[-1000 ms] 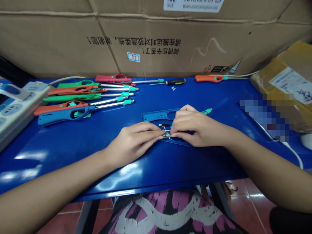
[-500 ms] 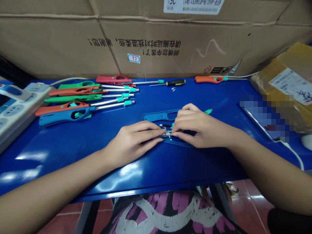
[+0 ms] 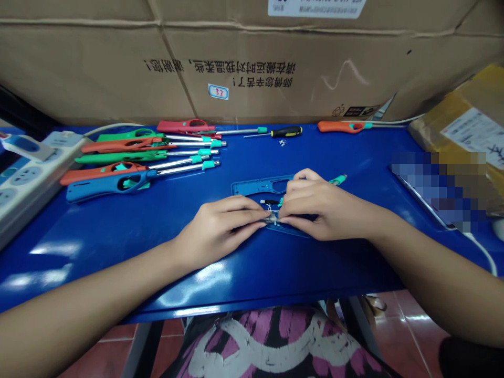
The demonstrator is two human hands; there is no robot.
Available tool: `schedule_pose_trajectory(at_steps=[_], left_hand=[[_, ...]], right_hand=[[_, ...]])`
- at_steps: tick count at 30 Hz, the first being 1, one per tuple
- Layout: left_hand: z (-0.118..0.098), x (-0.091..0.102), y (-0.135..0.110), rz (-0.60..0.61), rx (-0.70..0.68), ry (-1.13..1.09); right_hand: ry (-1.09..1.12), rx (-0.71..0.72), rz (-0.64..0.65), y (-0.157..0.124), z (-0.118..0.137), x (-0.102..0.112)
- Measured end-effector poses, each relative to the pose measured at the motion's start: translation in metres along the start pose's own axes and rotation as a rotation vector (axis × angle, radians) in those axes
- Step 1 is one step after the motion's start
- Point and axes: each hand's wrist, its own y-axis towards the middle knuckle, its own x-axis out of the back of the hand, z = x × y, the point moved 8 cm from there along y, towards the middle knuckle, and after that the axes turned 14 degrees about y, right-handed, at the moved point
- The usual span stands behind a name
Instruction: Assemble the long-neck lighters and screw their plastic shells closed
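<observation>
My left hand (image 3: 220, 228) is closed, thumb and fingers pinching a small translucent lighter part with a metal end (image 3: 271, 219). Opposite it, my right hand (image 3: 318, 207) pinches at the same part's tip; its fingers hide most of the contact. Behind the hands lies an opened blue lighter shell half (image 3: 254, 187), hollow side up. A second blue shell piece (image 3: 293, 231) is partly covered by my right hand. Between them sit a small black igniter piece (image 3: 270, 201) and a thin white wire (image 3: 270, 208). A teal lighter tip (image 3: 337, 180) pokes out beyond my right hand.
Several long-nosed lighters, one blue (image 3: 106, 186), lie at left beside a power strip (image 3: 29, 173). A screwdriver (image 3: 287, 132), tiny screws (image 3: 282, 142) and an orange lighter (image 3: 338, 127) are at the back, before a cardboard box (image 3: 244, 58). A phone (image 3: 425, 197) lies right.
The camera view has shifted slightly. Both hands keep their pinch on the small part, with hardly any visible movement.
</observation>
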Motion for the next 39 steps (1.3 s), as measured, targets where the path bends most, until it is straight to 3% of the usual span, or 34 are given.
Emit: schedule_pose_trajectory(at_steps=[7,20,33,39], left_hand=[[-0.001,0.004,0.001,-0.002,0.004,0.044],[0.002,0.000,0.003,0.019,0.022,0.012],[0.012,0.000,0.008,0.098,0.044,-0.041],[0.014,-0.002,0.009,0.170,0.046,-0.060]], right_hand=[[-0.096,-0.087,-0.033,-0.001,-0.006,0.004],[-0.184,-0.049,-0.005,0.003,-0.003,-0.004],[-0.032,-0.113,0.016,0.000,-0.007,-0.009],[-0.019,-0.116,-0.053,0.002,-0.004,-0.005]])
